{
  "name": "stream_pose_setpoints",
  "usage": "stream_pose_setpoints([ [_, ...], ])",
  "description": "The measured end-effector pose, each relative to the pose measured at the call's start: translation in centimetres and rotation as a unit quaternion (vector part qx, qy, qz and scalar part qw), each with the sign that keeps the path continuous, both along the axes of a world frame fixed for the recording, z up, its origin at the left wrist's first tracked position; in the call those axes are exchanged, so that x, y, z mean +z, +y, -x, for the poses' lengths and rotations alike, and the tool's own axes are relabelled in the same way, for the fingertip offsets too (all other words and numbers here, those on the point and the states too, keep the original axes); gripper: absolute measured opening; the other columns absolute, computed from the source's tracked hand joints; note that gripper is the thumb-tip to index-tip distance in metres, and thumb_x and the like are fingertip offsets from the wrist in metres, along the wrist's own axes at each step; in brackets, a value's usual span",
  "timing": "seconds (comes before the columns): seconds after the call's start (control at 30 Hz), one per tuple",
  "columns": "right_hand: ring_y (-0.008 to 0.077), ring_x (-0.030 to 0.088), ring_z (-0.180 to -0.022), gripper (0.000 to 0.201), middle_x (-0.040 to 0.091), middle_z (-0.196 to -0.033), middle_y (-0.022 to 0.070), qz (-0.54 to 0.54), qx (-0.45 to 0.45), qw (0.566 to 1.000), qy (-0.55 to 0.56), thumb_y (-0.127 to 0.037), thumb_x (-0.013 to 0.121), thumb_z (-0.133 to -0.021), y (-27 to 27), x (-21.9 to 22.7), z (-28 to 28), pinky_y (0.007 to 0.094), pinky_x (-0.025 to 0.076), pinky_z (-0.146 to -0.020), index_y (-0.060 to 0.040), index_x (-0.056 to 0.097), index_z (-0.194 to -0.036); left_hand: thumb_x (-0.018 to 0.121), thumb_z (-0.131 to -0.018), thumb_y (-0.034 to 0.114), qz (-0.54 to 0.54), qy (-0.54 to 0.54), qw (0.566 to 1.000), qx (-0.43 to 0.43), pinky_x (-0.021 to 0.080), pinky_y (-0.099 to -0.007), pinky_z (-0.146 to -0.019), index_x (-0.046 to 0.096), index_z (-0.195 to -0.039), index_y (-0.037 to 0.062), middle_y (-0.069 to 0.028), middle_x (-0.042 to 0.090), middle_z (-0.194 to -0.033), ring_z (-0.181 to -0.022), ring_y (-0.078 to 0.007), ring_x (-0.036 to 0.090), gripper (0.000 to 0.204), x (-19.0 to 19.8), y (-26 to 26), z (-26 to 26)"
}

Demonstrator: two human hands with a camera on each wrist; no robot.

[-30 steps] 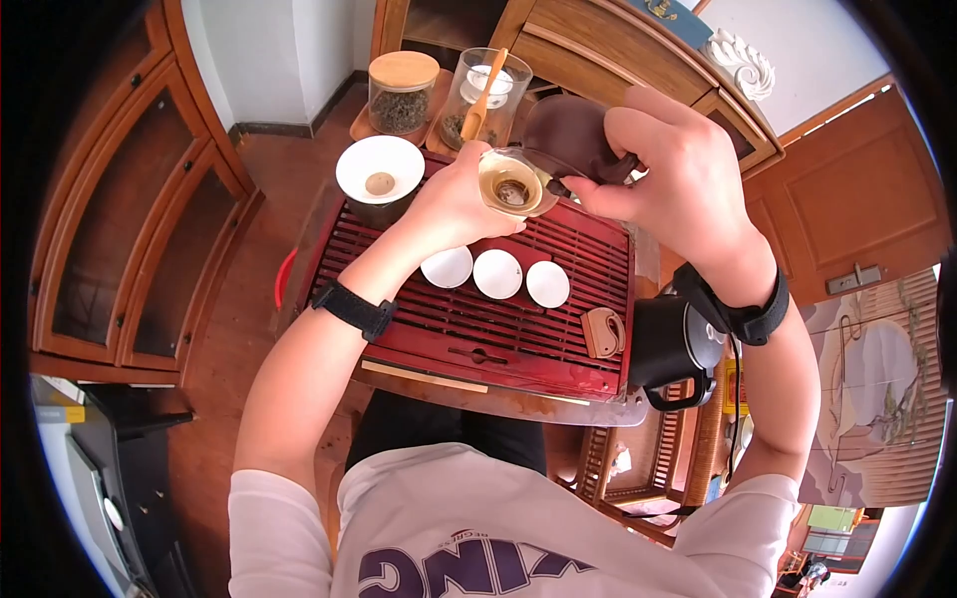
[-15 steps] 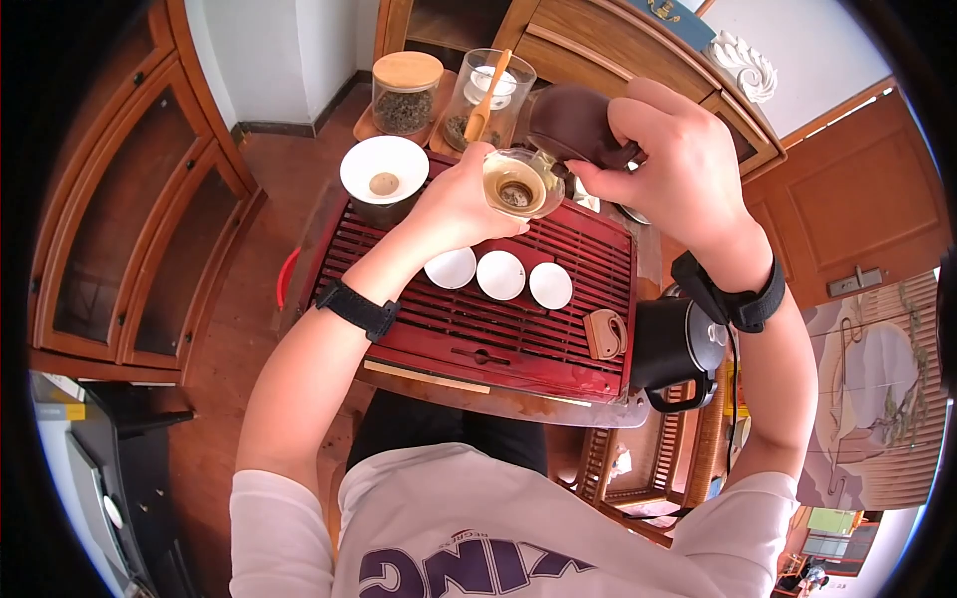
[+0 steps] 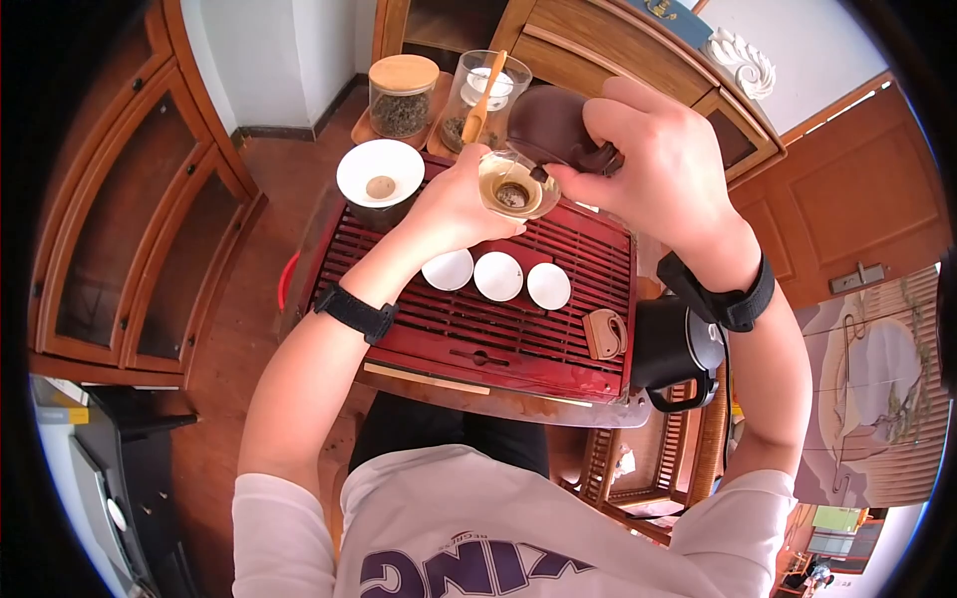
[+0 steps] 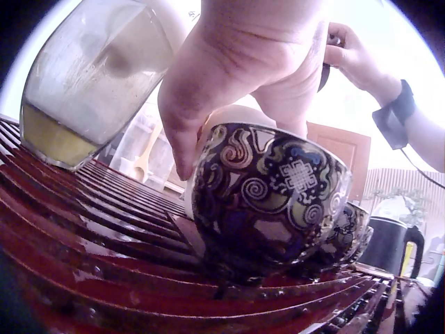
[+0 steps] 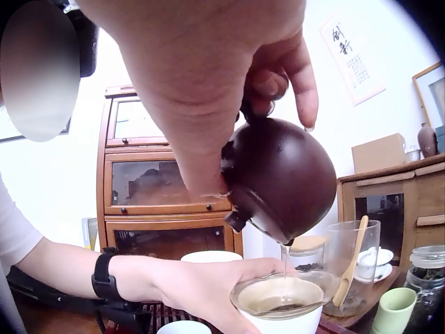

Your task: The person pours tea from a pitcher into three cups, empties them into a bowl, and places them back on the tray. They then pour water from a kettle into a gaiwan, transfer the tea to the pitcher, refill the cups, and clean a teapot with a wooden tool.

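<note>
My right hand (image 3: 658, 149) grips a dark brown teapot (image 3: 546, 125) by its handle, the thumb close to the lid knob (image 3: 539, 173). In the right wrist view the teapot (image 5: 288, 181) tips downward and a thin stream runs from it into a white-sided strainer (image 5: 285, 296). Under the strainer (image 3: 511, 191) is a glass pitcher (image 4: 76, 83), with yellowish tea low inside it in the left wrist view. My left hand (image 3: 464, 194) holds the pitcher and strainer at their near left side. A dark patterned cup (image 4: 271, 195) stands below that hand, one of three white-lined cups (image 3: 498, 276) in a row.
The slatted red tea tray (image 3: 478, 364) also carries a white-lined bowl (image 3: 380, 174) and a small brown block (image 3: 603, 334). A black kettle (image 3: 678, 344) stands to the right. Behind are a lidded tea jar (image 3: 403, 100) and a glass holding a wooden scoop (image 3: 485, 100).
My right hand has shifted left with the teapot, so its lid knob now overlaps the strainer's rim in the head view. The left hand stays nearly in place.
</note>
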State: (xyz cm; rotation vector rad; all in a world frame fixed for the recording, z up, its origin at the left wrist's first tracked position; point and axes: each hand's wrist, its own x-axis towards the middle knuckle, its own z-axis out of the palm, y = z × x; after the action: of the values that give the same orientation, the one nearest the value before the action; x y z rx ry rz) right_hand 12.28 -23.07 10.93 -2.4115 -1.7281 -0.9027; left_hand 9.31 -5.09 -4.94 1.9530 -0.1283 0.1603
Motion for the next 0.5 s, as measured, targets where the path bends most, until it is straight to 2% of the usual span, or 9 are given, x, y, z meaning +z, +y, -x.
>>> stream_pose_setpoints([
  [0.13, 0.0274, 0.063, -0.068, 0.032, 0.055, -0.073, 0.0055, -0.001, -0.018, 1.000, 0.001, -0.033, 0.081, -0.069, -1.0, 0.1, -0.3, 0.0381, 0.052, -0.059, -0.0081, 0.062, -0.072, 0.086, -0.070, 0.010, -0.005, 0.000, 1.000, 0.006, 0.050, -0.0329, -0.097, 0.042, -0.134, -0.0019, -0.0144, 0.065, -0.121, -0.114, -0.0208, 0.063, 0.079, 0.0, 0.0, 0.0],
  [0.2, 0.0274, 0.063, -0.068, 0.032, 0.055, -0.073, 0.0053, 0.008, -0.028, 1.000, 0.004, -0.033, 0.081, -0.069, -1.4, 0.0, 0.0, 0.0381, 0.052, -0.059, -0.0081, 0.061, -0.072, 0.090, -0.065, 0.023, 0.024, -0.030, 0.999, -0.009, 0.053, -0.0358, -0.094, 0.044, -0.129, -0.0069, -0.0236, 0.066, -0.117, -0.112, -0.0308, 0.067, 0.084, -0.2, 0.1, -0.2],
  [0.33, 0.0273, 0.063, -0.068, 0.031, 0.056, -0.074, 0.0051, 0.024, -0.019, 0.999, 0.008, -0.033, 0.081, -0.069, -1.4, -0.2, 0.6, 0.0381, 0.052, -0.059, -0.0083, 0.062, -0.072, 0.090, -0.065, 0.023, -0.017, -0.031, 0.999, 0.016, 0.053, -0.0362, -0.094, 0.043, -0.131, -0.0066, -0.0233, 0.067, -0.117, -0.111, -0.0312, 0.067, 0.086, 0.6, -0.1, 0.4],
  [0.4, 0.0273, 0.063, -0.068, 0.031, 0.056, -0.074, 0.0052, 0.025, -0.013, 1.000, 0.014, -0.033, 0.081, -0.069, -1.1, -0.3, 0.8, 0.0381, 0.052, -0.059, -0.0084, 0.062, -0.072, 0.088, -0.067, 0.018, -0.021, 0.021, 0.999, 0.013, 0.050, -0.0347, -0.097, 0.037, -0.137, -0.0038, -0.0175, 0.064, -0.121, -0.114, -0.0245, 0.064, 0.089, 1.0, -0.2, 0.5],
  [0.5, 0.0271, 0.063, -0.068, 0.031, 0.056, -0.073, 0.0054, 0.019, 0.001, 1.000, 0.018, -0.033, 0.081, -0.069, -0.3, -0.1, 0.8, 0.0379, 0.052, -0.059, -0.0083, 0.062, -0.072, 0.087, -0.068, 0.016, -0.043, 0.029, 0.998, 0.019, 0.050, -0.0346, -0.097, 0.037, -0.138, -0.0038, -0.0171, 0.064, -0.121, -0.114, -0.0242, 0.064, 0.088, 0.5, -0.1, 0.1],
])
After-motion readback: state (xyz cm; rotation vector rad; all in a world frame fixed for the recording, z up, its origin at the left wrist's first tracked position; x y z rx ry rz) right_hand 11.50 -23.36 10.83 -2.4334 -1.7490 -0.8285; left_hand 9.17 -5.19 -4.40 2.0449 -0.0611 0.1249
